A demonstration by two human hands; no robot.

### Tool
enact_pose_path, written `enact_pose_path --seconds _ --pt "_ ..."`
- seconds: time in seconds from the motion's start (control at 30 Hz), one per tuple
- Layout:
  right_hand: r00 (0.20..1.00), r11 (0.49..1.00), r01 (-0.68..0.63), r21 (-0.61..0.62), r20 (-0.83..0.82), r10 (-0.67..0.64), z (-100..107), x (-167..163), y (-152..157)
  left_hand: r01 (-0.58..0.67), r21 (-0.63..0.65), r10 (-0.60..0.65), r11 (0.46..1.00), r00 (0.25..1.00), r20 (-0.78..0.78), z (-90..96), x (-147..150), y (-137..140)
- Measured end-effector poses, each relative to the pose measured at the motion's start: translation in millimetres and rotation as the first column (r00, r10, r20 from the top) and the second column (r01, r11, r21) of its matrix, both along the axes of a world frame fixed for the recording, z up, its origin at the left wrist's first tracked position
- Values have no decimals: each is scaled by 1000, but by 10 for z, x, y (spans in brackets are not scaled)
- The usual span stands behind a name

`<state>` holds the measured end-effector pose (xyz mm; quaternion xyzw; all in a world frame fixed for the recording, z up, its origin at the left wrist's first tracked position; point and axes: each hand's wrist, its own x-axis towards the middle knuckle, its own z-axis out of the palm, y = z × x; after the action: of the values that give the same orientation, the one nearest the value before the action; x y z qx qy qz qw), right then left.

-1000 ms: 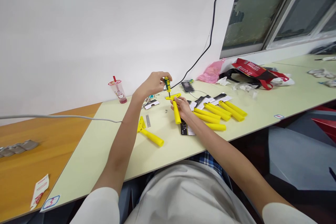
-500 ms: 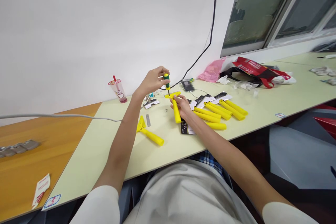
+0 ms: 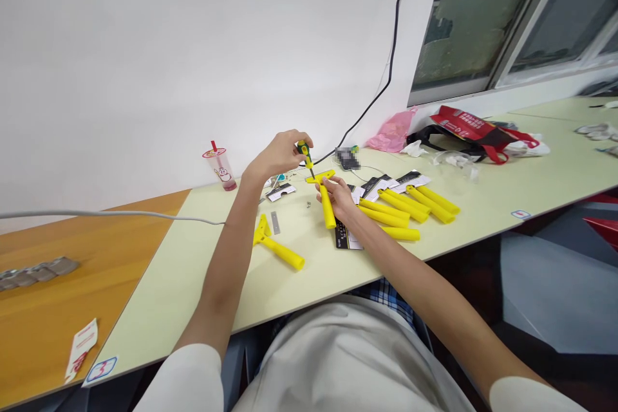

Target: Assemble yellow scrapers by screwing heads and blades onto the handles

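Note:
My left hand (image 3: pixel 286 151) pinches the handle of a green and yellow screwdriver (image 3: pixel 304 150) from above. The screwdriver leans, its tip down at the head of a yellow scraper (image 3: pixel 327 207). Fingers of my right hand (image 3: pixel 340 197) grip that scraper just below its head, with the tubular handle pointing towards me. A second yellow scraper (image 3: pixel 284 252) lies on the table by my left forearm. Beside it is a flat metal blade (image 3: pixel 275 223). Small metal bits (image 3: pixel 309 205), too small to name surely, lie between the blade and the held scraper.
Several yellow handles (image 3: pixel 404 203) and black-and-white cards (image 3: pixel 379 187) lie to the right. A lidded cup (image 3: pixel 223 170) with a straw stands near the wall. Behind my hands is a blurred device (image 3: pixel 346 158) with a cable. Pink plastic (image 3: pixel 392 132) and a red bag (image 3: pixel 476 129) lie farther right.
The screwdriver has gone from nearly upright to tilted, its handle leaning left, and my left hand has dipped slightly. My right hand keeps its grip on the scraper. The whole view has shifted a little.

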<state>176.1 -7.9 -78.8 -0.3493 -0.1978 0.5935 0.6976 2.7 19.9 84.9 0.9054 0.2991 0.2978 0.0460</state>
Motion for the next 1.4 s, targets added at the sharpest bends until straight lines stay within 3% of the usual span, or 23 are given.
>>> enact_pose_path --seconds 0.17,0.43,0.7,1.0,1.4 --pt "1000 1000 0 3 6 0 18 1 -11 24 33 -25 999 998 54 -32 121 -56" --pt "1000 1000 2 19 0 -2 18 -8 11 50 -40 -43 998 987 156 -38 132 -39" --pt "1000 999 -3 44 -12 3 62 11 -6 23 37 -28 999 987 159 -35 171 -79" --pt "998 998 -63 30 -31 64 108 46 -2 223 -4 -220 975 965 144 -153 280 -69" --pt "999 999 -32 7 -14 32 125 60 -14 266 -57 -246 962 939 238 -179 280 -118"
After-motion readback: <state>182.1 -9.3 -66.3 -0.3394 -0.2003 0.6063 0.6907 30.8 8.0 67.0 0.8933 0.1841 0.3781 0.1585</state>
